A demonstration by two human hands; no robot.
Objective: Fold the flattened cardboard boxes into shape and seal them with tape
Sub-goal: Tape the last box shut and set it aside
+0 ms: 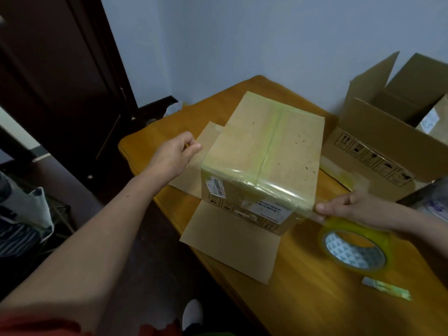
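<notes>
Box (264,151) upside down mid-table (315,275), bottom seam taped, lower flaps splayed flat. Left hand (173,155) at box's far-left edge, fingers curled, pinching what looks like tape end; likely anchoring it. Right hand (349,206) at near-right corner, thumb and fingers closed on strip, tape roll (355,246) just below, keeping strip taut along edge. Second box (388,132) open, right.

Tan cardboard box (264,151), yellowish tape seams; yellow tape roll (355,248), triangle-patterned core; orange-brown table (339,299).
</notes>
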